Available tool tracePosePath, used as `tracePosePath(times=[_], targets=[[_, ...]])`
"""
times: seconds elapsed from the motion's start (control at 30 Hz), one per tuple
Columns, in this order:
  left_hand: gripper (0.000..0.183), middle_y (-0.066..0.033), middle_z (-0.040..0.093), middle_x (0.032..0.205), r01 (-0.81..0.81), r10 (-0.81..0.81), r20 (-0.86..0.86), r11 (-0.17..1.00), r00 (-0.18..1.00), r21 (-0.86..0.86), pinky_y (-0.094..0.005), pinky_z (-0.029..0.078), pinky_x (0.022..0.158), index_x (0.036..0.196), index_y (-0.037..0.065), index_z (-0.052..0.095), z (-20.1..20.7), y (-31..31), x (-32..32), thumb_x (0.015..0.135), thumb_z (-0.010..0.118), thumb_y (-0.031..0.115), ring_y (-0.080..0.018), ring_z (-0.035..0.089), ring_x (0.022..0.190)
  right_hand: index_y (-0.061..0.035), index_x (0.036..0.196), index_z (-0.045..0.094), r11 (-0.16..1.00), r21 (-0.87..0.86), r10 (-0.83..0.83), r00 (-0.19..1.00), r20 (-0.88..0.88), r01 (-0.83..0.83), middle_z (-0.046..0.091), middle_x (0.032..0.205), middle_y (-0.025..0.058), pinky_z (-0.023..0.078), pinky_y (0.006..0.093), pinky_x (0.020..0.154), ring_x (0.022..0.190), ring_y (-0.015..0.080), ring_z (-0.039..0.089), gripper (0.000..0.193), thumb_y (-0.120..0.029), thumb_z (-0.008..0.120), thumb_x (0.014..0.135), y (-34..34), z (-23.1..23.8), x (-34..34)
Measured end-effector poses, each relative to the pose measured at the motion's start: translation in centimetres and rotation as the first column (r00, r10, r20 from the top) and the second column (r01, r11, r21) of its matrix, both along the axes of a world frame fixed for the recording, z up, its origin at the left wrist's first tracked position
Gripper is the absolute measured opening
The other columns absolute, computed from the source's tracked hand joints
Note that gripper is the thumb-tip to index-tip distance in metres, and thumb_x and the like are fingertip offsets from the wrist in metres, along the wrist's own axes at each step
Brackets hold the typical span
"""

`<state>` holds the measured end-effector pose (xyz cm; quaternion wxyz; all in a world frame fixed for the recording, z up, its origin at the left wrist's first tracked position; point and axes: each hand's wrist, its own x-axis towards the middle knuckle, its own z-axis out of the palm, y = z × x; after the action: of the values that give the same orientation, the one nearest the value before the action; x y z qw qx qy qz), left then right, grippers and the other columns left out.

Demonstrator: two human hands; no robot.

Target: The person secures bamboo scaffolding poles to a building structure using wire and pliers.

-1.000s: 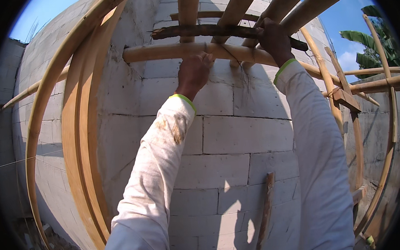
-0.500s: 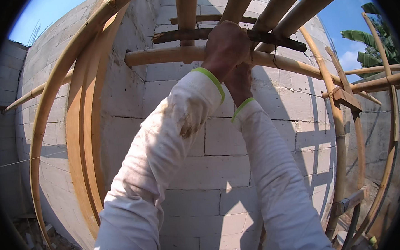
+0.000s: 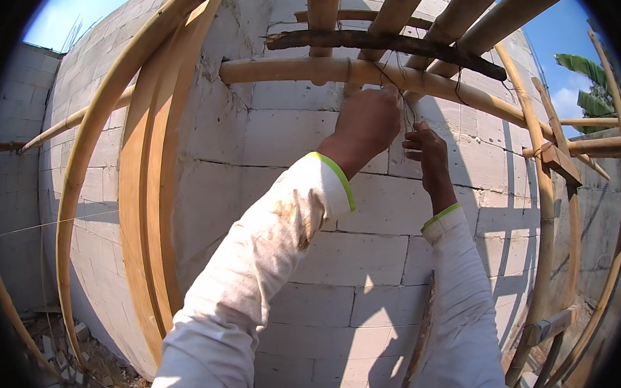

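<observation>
My left hand [image 3: 367,121] is closed in a fist just under a horizontal bamboo pole [image 3: 276,70], its fingertips pinched at a thin dark wire [image 3: 408,109]. That wire loops down from the pole and the dark stick. Lower and to the right, my right hand [image 3: 433,157] has its fingers apart, beside the hanging wire ends. A dark, rough stick [image 3: 337,40] lies just above the pole, across several sloping bamboo poles [image 3: 400,5]. Another wire tie [image 3: 458,81] shows farther right on the same pole.
A pale block wall [image 3: 314,260] rises close in front. Wooden planks [image 3: 140,224] and a curved bamboo pole [image 3: 73,185] stand at the left. On the right are upright bamboo poles [image 3: 547,217] with a wooden block [image 3: 560,163]. Rubble [image 3: 70,368] covers the ground lower left.
Both hands have come down from the dark stick to below the horizontal pole and moved apart. The right hand's fingers have spread, and the hanging wire now shows. The view has shifted slightly.
</observation>
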<state>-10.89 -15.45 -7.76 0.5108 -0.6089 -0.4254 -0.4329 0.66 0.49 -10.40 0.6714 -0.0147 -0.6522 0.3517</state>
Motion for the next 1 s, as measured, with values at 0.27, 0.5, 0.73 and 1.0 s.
tracePosePath(times=[0.27,0.5,0.73,1.0], targets=[[0.022,-0.0227,0.066,0.084,0.073,-0.081,0.094,0.993,0.992,0.09,-0.0499,0.049,0.074,0.098,0.001,0.061,0.3,-2.0,-3.8,0.096,0.05,0.019,-0.0421,0.063,0.082,0.0073,0.123,0.053,0.951,0.304,-0.01,0.987,-0.16,0.059,0.062,0.11,0.0154,0.053,0.032,0.084,0.096,0.0192,0.063,0.037,-0.021,0.046,0.099,-6.2,7.9,-2.1],[0.022,-0.0219,0.066,0.083,0.104,-0.116,0.085,0.986,0.99,0.133,-0.0492,0.049,0.072,0.1,0.002,0.062,1.1,-2.3,-6.4,0.096,0.049,0.019,-0.041,0.064,0.082,-0.0003,0.102,0.063,0.888,-0.018,0.459,0.883,0.103,-0.459,0.059,0.082,0.0047,0.044,0.0266,0.058,0.066,0.0123,0.055,0.022,-0.012,0.046,0.095,-5.6,11.7,-4.2],[0.019,-0.0202,0.066,0.077,-0.132,0.121,0.082,0.981,0.989,0.139,-0.0487,0.051,0.067,0.099,0.003,0.062,0.2,1.5,-9.9,0.095,0.048,0.015,-0.0382,0.066,0.073,-0.0004,0.09,0.066,0.979,0.194,-0.069,0.996,0.048,0.058,0.053,0.064,-0.0008,0.027,0.0222,0.039,0.043,0.0071,0.037,0.017,-0.015,0.058,0.091,-7.7,13.7,1.6],[0.023,-0.022,0.068,0.093,0.466,-0.456,0.103,0.838,0.884,-0.285,-0.0425,0.049,0.082,0.11,0.002,0.061,-1.4,7.7,-1.8,0.091,0.05,0.009,-0.0328,0.066,0.092,-0.0067,0.094,0.074,0.249,0.612,-0.857,0.465,-0.222,0.75,0.07,0.087,0.0182,0.051,0.0433,0.082,0.087,0.0326,0.067,0.022,-0.018,0.061,0.08,-6.6,10.6,-4.4]])
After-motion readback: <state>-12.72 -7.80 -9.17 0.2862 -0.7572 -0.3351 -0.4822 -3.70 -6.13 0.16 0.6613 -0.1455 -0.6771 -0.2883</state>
